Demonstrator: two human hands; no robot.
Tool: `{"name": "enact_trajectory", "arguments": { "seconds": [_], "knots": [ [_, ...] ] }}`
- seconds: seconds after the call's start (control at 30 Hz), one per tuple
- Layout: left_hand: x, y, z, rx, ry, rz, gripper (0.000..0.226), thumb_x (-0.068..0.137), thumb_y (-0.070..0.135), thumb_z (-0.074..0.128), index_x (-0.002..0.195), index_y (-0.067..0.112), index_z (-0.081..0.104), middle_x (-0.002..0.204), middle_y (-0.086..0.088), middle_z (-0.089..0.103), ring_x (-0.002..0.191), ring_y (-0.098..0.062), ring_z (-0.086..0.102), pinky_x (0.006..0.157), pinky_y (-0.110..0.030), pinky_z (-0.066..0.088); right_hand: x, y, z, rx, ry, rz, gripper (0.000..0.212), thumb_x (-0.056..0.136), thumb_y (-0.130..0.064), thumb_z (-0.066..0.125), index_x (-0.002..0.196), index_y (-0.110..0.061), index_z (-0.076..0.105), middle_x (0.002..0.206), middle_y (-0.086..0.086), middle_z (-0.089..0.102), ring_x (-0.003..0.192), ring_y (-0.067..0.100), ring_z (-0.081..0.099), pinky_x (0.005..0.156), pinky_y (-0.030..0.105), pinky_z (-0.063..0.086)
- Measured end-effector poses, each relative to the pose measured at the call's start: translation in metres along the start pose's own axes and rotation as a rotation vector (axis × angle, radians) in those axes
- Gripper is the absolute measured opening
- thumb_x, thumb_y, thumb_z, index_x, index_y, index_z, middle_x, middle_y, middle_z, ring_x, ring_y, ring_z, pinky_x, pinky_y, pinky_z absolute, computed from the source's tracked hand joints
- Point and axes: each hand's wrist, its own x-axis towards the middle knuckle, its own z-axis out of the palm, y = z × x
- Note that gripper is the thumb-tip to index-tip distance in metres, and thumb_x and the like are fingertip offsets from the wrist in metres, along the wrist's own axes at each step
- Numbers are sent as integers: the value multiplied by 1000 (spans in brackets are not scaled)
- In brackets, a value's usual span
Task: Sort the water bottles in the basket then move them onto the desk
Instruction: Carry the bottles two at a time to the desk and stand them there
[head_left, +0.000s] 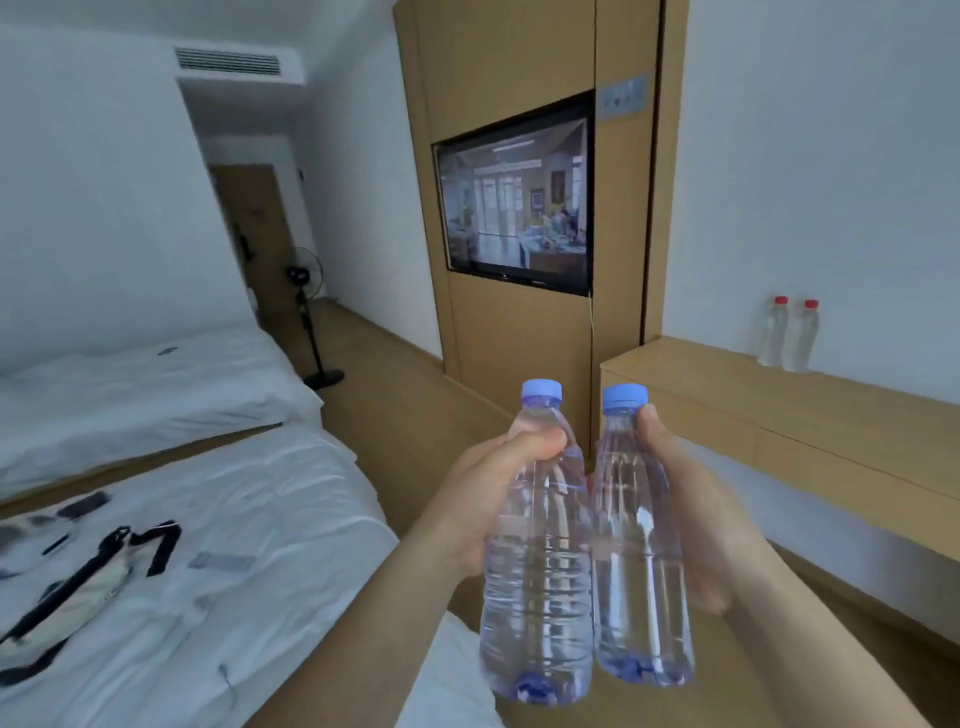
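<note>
The left hand (475, 512) has its grip clenched around the upper body of one blue-capped water bottle (537, 561), thumb pressed across the shoulder below the cap. The right hand (711, 525) grasps a second blue-capped water bottle (641, 561), its thumb up by the neck. Both bottles are held upright in the air, side by side and just touching, above the floor between the white bed (218, 519) and the wooden counter (810, 415). Two red-capped bottles (787, 338) stand together on the counter against the wall. A wall-mounted television (514, 205) is switched on.
</note>
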Motion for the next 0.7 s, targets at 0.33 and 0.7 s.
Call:
{"name": "enact_trajectory", "arguments": {
  "seconds": [0.33, 0.7],
  "knots": [
    [124, -3, 5, 25, 64, 21, 22, 68, 25, 69, 83, 9, 69, 73, -10, 70, 60, -23, 67, 63, -32, 56, 140, -16, -39, -11, -112, 49, 52, 71, -69, 56, 82, -21, 76, 88, 12, 76, 86, 34, 72, 88, 57, 51],
    [377, -15, 5, -11, -72, -14, 7, 79, 19, 66, 78, 13, 70, 69, -5, 68, 58, -21, 65, 64, -33, 54, 337, -47, -99, 8, 94, -40, 52, 76, -63, 56, 79, -13, 70, 73, 10, 71, 71, 31, 69, 79, 49, 54]
  ]
}}
